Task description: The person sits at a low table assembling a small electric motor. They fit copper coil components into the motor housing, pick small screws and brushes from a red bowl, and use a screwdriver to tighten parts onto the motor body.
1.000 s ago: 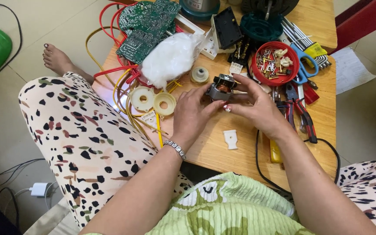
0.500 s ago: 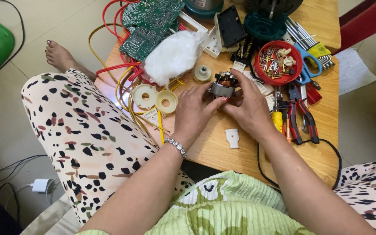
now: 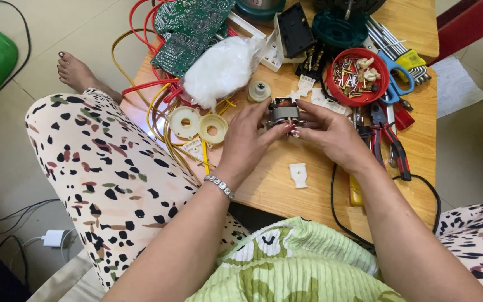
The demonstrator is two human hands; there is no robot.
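Note:
A small electric motor [image 3: 284, 113] with a grey metal core and copper windings is held just above the wooden table [image 3: 314, 193]. My left hand [image 3: 250, 140] grips its left side and underside, thumb and fingers curled around it. My right hand [image 3: 334, 134] holds its right end with fingertips pressed on it. A silver bracelet sits on my left wrist. Part of the motor is hidden behind my fingers.
Two cream plastic rings [image 3: 199, 124], a small white plastic piece [image 3: 298, 174], a white plastic bag [image 3: 222, 70], a green circuit board [image 3: 188, 28], red and yellow wires [image 3: 157, 100], a red bowl of screws [image 3: 359, 75], pliers [image 3: 387, 140] and blue scissors [image 3: 398, 75] crowd the table.
Both hands stay on the motor, which has been turned in my fingers so the grey core now faces up. The view has shifted a little.

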